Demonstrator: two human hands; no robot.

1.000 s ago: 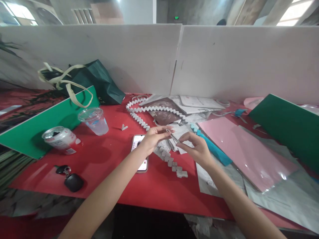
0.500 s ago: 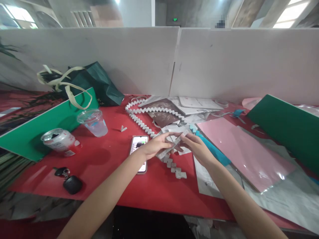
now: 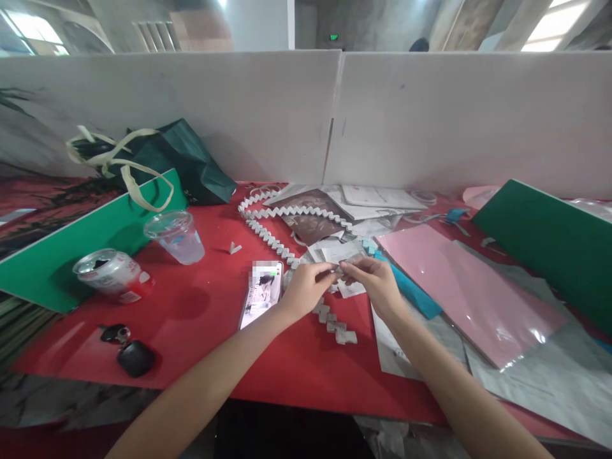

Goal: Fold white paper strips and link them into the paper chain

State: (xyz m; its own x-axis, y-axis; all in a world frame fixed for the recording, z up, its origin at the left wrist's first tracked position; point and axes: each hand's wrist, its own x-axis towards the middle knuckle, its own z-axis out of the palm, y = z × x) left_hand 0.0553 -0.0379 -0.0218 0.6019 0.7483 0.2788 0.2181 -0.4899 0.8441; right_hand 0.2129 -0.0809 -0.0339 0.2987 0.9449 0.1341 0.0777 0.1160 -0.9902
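My left hand (image 3: 306, 290) and my right hand (image 3: 377, 284) meet over the red table, fingertips pinched together. Between them is a strip of paper (image 3: 339, 269), mostly hidden by the fingers. Below the hands lies the near end of a zigzag folded-paper chain (image 3: 345, 336). The chain runs back past my left hand, loops on the table and has a blue part (image 3: 369, 245) beyond my right hand. Loose white paper pieces (image 3: 354, 288) lie beneath my fingers. A lit phone (image 3: 258, 296) rests beside my left wrist.
On the left are a can (image 3: 112, 274), a plastic cup (image 3: 179, 239), keys with a black fob (image 3: 136, 357) and a dark green bag (image 3: 201, 166). A pink folder (image 3: 468, 287) and papers lie right. Green boards (image 3: 549, 255) flank the table; a white partition (image 3: 215, 115) stands behind.
The paper strip, stretched out between my hands before, now barely shows between my fingertips. My left hand has turned, with its back more toward me. The phone's picture has changed.
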